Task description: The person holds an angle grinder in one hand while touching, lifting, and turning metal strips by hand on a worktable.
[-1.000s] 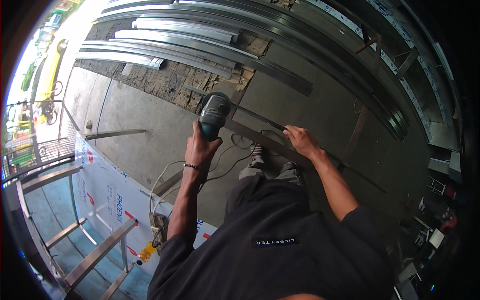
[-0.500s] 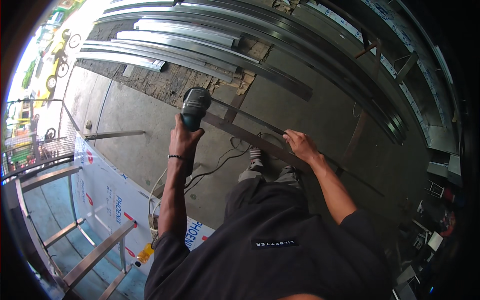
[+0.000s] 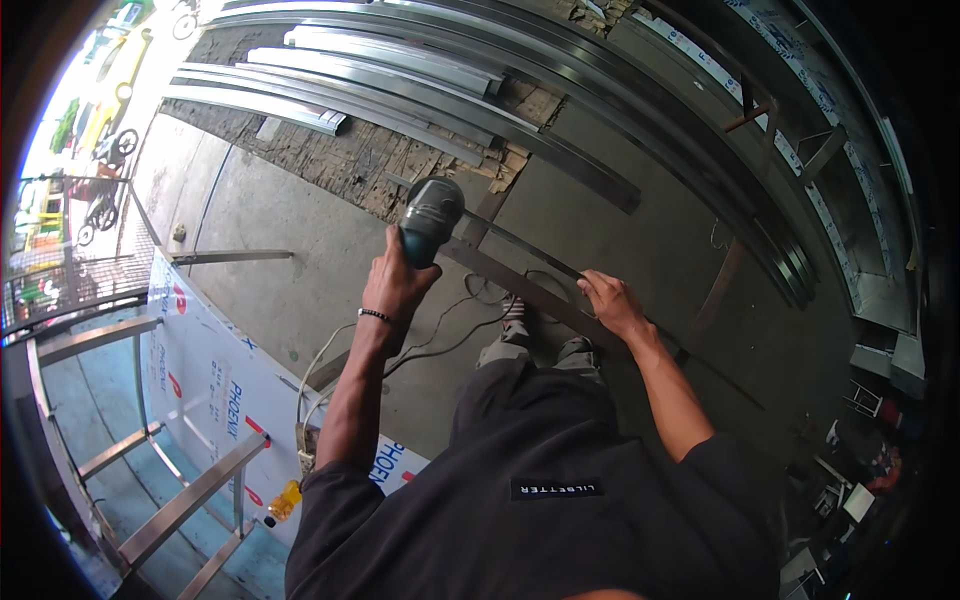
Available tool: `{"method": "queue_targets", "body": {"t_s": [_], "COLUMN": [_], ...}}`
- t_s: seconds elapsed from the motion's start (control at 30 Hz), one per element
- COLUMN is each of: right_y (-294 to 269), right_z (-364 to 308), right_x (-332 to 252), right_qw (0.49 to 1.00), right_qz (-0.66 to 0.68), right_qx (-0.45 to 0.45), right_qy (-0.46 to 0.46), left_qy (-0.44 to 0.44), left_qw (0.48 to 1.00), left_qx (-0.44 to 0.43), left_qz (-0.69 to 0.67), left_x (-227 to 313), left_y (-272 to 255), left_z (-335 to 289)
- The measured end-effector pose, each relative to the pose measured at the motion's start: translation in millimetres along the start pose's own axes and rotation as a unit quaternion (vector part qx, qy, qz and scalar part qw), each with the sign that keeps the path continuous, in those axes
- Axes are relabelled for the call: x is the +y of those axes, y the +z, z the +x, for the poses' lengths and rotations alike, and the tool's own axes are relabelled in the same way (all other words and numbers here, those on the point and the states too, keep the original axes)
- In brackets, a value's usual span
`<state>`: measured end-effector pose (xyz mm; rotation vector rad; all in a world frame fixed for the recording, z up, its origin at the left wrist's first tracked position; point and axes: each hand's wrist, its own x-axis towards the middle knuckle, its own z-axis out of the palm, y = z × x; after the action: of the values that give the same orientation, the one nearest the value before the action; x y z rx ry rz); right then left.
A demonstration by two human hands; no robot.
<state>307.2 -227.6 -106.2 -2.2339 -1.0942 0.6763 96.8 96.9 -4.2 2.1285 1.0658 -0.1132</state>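
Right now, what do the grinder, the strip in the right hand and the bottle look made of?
Grinder: teal body probably matte plastic, with its solid colour; grey head likely metal, from its dull sheen.
Strip, in the right hand: probably metal, dark and dull, given its thin, straight edges; coating unclear.
Bottle: likely clear plastic, since yellow glows through; glass possible.

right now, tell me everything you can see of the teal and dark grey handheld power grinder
The teal and dark grey handheld power grinder has a rounded, plastic-looking body, teal nearest the grip, and a broad dark head at its far end. The left hand wraps its near end, and the head points away from the wearer. In view it overlaps a thin, dark metal strip; whether they touch, or it is running, cannot be told.
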Motion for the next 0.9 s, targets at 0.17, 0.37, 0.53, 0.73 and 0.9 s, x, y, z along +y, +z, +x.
{"method": "queue_targets", "body": {"t_s": [0.17,0.37,0.53,0.73,0.9], "right_y": [-1.8,-0.6,0.2,2.9,1.9], "right_z": [0.1,-0.2,0.9,1.2,2.7], "right_x": [-1.0,3.3,2.0,5.8,-0.5], "right_qw": [1.000,1.000,1.000,1.000,1.000], "right_qz": [-0.004,-0.002,-0.006,0.007,0.003], "right_qx": [-0.016,-0.011,-0.013,0.001,-0.012], "right_qy": [0.016,-0.005,-0.003,-0.011,0.000], "left_qy": [-0.015,-0.045,-0.045,-0.024,-0.002], "left_qw": [0.998,0.990,0.990,0.996,0.999], "left_qx": [0.067,0.132,0.132,0.078,0.023], "left_qz": [-0.009,0.036,-0.004,-0.037,-0.047], "left_x": [-29.2,-74.8,-72.8,-28.3,-6.4], "left_y": [-34.3,-72.5,-80.3,-51.7,-33.8], "left_z": [24.9,59.6,47.6,20.5,8.5]}}
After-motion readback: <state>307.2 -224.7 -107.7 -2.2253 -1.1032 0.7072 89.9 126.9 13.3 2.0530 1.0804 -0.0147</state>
